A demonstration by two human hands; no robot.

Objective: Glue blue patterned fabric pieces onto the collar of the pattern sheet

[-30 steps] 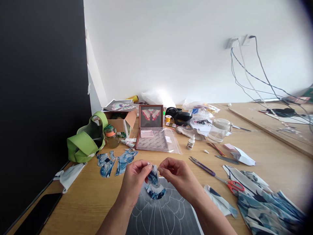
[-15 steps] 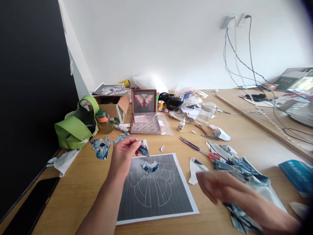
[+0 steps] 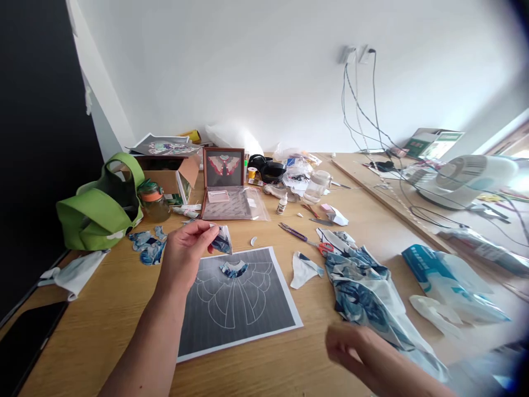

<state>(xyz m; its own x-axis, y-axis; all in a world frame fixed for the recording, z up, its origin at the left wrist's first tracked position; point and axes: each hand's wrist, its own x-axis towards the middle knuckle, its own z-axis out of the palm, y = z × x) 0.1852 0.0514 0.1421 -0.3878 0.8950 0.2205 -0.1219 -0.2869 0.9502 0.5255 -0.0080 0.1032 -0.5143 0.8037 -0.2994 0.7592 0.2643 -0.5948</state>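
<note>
One small blue-patterned fabric scrap (image 3: 223,241) sits clamped between the fingers of the left hand (image 3: 185,252), near eleven o'clock of the dark grey paper sheet with white outlines (image 3: 275,311). At twelve on that sheet lies a curved blue-and-white fabric strip (image 3: 234,271). Towards four, the right hand (image 3: 351,347) blurs; I can't tell whether its fingers are together.

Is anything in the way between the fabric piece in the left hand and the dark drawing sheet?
Nothing visible stands between them. The left hand holds the fabric piece near the far edge of the dark sheet, where a curved scrap lies.
</note>
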